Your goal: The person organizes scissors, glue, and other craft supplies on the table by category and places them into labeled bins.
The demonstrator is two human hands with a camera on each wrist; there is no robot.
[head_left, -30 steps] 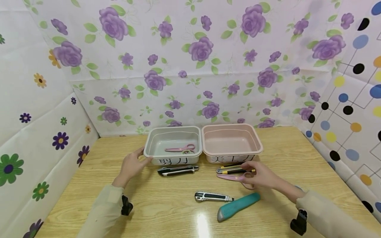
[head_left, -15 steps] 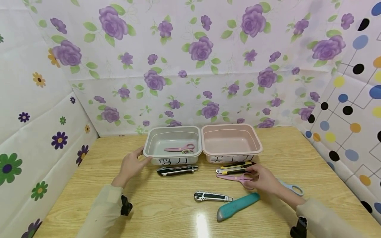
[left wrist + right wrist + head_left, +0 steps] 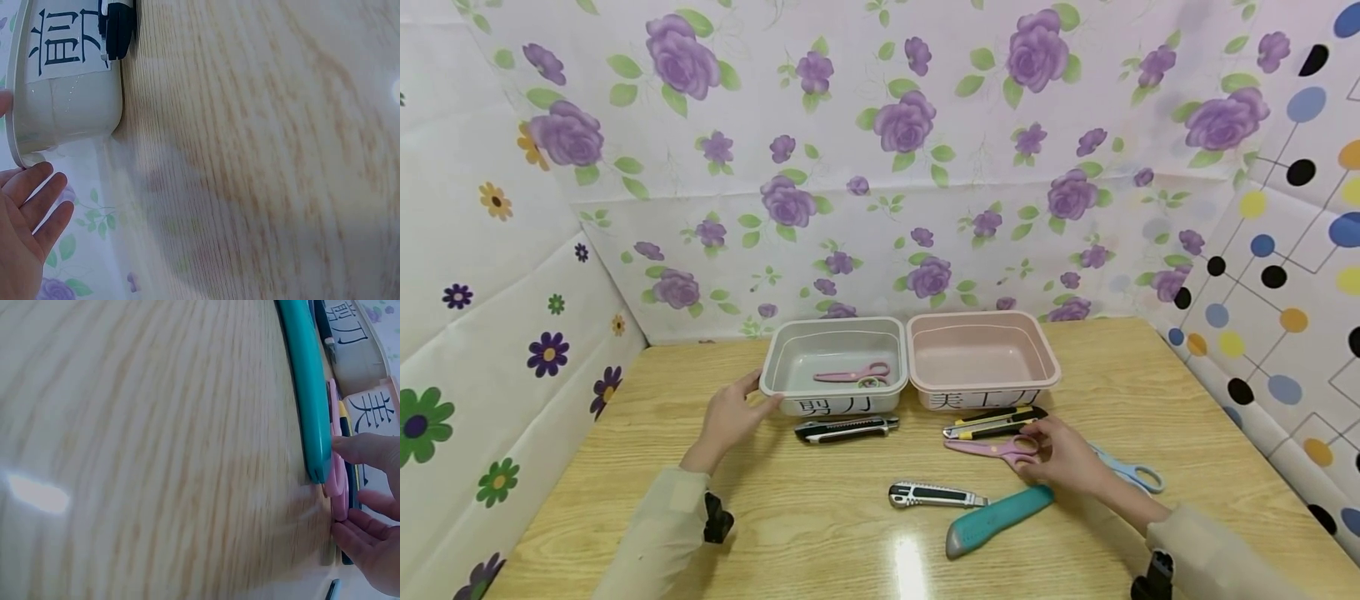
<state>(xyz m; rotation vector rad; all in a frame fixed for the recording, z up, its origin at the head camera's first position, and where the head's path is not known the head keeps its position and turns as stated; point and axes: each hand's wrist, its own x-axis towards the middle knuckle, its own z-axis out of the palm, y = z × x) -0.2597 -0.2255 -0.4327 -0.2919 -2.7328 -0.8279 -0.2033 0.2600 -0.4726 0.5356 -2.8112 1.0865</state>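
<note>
My right hand (image 3: 1063, 457) is at the handles of pink scissors (image 3: 992, 448), thumb on one side and fingertips on the other. The scissors lie on the table, blades to the left. A yellow-and-black utility knife (image 3: 992, 423) lies just behind them, and a teal box cutter (image 3: 1000, 521) in front. My left hand (image 3: 733, 421) touches the near left corner of a grey bin (image 3: 831, 322), thumb at the front rim, fingers along the side. In the left wrist view those fingers (image 3: 39, 209) are extended. More pink scissors (image 3: 852, 374) lie in the grey bin.
A pink bin (image 3: 985, 317) stands right of the grey one; both carry labels with characters. A black-and-silver utility knife (image 3: 847, 429) lies before the grey bin, a silver one (image 3: 936, 495) nearer. Blue scissors (image 3: 1131, 471) lie beyond the right wrist. Patterned cloth walls enclose the table.
The right hand has shifted slightly right and toward me, and the pink scissors' handles have drawn closer together. More of the yellow knife and blue scissors shows. The left hand stays put.
</note>
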